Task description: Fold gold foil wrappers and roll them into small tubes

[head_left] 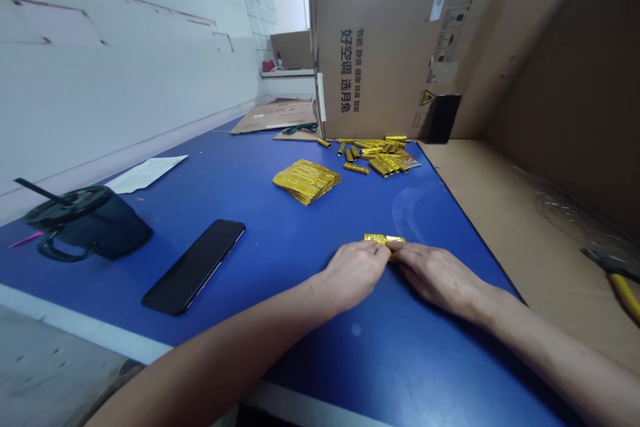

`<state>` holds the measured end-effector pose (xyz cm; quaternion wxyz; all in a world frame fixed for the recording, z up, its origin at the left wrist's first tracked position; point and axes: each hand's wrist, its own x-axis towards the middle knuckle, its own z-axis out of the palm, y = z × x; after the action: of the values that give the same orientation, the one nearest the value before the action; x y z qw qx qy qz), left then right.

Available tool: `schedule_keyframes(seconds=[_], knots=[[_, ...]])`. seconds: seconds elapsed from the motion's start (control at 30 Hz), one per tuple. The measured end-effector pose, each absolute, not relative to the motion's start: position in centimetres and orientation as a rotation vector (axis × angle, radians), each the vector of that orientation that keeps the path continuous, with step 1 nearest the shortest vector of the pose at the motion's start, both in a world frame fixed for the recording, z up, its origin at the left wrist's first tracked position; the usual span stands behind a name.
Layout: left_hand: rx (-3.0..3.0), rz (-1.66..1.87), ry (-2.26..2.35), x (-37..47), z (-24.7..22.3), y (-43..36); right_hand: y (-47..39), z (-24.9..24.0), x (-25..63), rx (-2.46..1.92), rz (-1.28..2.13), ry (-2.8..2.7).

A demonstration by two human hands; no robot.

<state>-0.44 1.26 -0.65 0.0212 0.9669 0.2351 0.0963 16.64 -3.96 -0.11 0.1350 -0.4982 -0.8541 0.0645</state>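
On the blue table [280, 247], my left hand [357, 273] and my right hand [440, 277] meet at their fingertips over a small gold foil piece [375, 238]. Both hands have bent, closed fingers pressing on the foil, whose ends show just beyond them. My fingers hide its middle. Farther away and to the left lies a fanned stack of gold foil sheets [306, 180]. Several narrow gold rolls [385, 163] are piled near the far edge.
A black phone [195, 267] and a dark mug with a straw [95, 220] are at left, near a white paper [145, 173]. A large cardboard box [390, 47] stands behind. Yellow-handled pliers [624, 293] lie on cardboard at right.
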Motion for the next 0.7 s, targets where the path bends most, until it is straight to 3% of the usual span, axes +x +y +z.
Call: schedule_keyframes(seconds=[0.47, 0.7], knots=[[2.518, 0.501, 1.046, -0.2, -0.4, 2.7, -2.8, -0.3, 16.8, -1.557, 0.538, -1.887], [2.553, 0.412, 1.124, 0.5, -0.3, 3.6, -2.1, -0.4, 16.7, -1.743, 0.519, -1.852]])
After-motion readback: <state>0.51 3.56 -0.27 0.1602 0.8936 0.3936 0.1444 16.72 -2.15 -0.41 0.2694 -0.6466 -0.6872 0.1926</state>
